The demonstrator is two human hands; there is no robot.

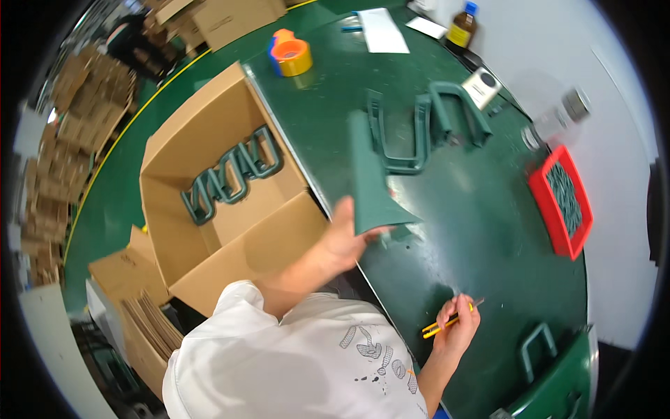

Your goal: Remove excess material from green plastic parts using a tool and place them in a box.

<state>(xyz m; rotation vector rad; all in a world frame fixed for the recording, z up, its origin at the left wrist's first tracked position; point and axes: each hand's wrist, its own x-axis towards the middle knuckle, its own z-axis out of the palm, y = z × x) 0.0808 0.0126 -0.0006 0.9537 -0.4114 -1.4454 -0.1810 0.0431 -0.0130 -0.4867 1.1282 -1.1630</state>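
My left hand (342,241) is closed round the lower end of a green plastic handle (370,174), a long piece with a flared end, held up over the table edge and slightly blurred. Below, my right hand (457,325) grips a yellow utility knife (440,327), its tip pointing up and right. Beyond the held piece, two U-shaped green handles (407,167) lie on the green table (447,209). Several similar handles (202,217) stand in a row inside the open cardboard box (241,269) to the left.
A red bin (569,246) of small green pieces stands at the right, near a clear bottle (555,122). Tape rolls (293,59), paper (382,31) and a brown bottle (460,31) sit at the back. A person (132,45) is far left among cartons.
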